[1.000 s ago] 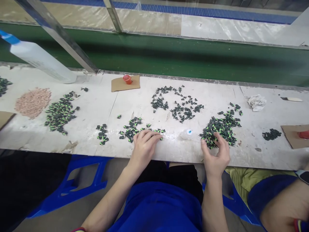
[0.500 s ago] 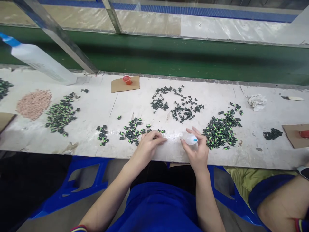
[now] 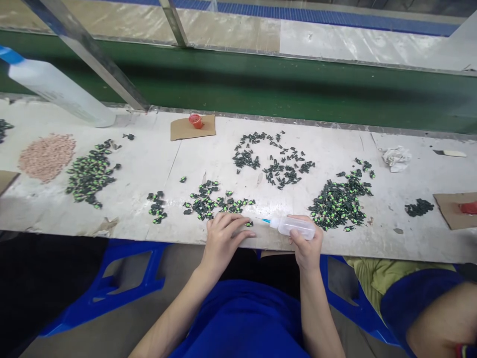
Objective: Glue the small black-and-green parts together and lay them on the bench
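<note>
Small bottle (image 3: 298,227), see-through with a blue tip, lies sideways in the right hand (image 3: 308,245), whose thumb and fingers are closed around it. Its tip points left, toward the left hand (image 3: 221,233), and ends near a black-and-green piece (image 3: 249,224) set between that hand's forefinger and thumb; whether the two pinch the piece or merely curve about it, I cannot tell. Both hands are at the near side of the bench (image 3: 279,201).

Just beyond the left hand's knuckles spreads a loose group of black-and-green pieces (image 3: 203,204), with a smaller cluster (image 3: 157,211) left of it. Well to the left of the hands are a larger heap (image 3: 89,174), a mound of pink bits (image 3: 46,156) and a leaning white bottle (image 3: 67,94) with a blue top. Farther out from the left hand, a red cup (image 3: 195,121) stands on a cardboard piece (image 3: 182,131).

Past both hands, plain dark bits (image 3: 285,176) lie scattered. Just beside the right hand, on its far right, sits a dense pile of black-and-green parts (image 3: 337,204); well beyond that are a crumpled tissue (image 3: 397,159) and a small dark heap (image 3: 419,208).
</note>
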`<control>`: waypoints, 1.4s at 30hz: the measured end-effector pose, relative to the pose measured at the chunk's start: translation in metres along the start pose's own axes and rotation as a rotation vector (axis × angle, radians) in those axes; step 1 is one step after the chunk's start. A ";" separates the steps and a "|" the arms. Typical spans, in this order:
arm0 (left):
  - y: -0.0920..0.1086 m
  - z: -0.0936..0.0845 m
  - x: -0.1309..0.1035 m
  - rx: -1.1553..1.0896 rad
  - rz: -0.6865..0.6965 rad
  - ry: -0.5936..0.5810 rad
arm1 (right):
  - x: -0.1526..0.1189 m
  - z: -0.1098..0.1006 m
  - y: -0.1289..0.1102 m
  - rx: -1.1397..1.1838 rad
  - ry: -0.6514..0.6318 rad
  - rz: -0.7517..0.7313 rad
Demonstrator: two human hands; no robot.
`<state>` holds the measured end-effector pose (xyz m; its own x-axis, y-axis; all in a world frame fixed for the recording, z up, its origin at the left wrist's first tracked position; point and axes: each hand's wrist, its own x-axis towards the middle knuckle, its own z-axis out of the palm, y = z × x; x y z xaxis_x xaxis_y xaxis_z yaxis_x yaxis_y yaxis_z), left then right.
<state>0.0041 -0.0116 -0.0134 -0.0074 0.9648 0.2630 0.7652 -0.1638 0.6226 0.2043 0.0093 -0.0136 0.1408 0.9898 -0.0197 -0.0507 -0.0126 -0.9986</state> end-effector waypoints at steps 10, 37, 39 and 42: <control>-0.001 0.001 0.001 -0.136 -0.084 -0.047 | 0.004 0.025 -0.019 -0.175 0.085 0.059; -0.001 -0.001 0.005 -0.087 -0.090 -0.053 | 0.004 0.026 -0.014 -0.219 0.050 0.098; -0.001 -0.001 0.004 -0.057 -0.069 -0.041 | 0.004 0.026 -0.014 -0.225 0.056 0.100; -0.001 0.000 0.004 -0.017 -0.037 -0.024 | 0.004 0.025 -0.014 -0.220 0.044 0.103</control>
<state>0.0037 -0.0077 -0.0127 -0.0197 0.9749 0.2216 0.7538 -0.1312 0.6439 0.1807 0.0167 0.0017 0.1891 0.9747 -0.1190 0.1488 -0.1483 -0.9777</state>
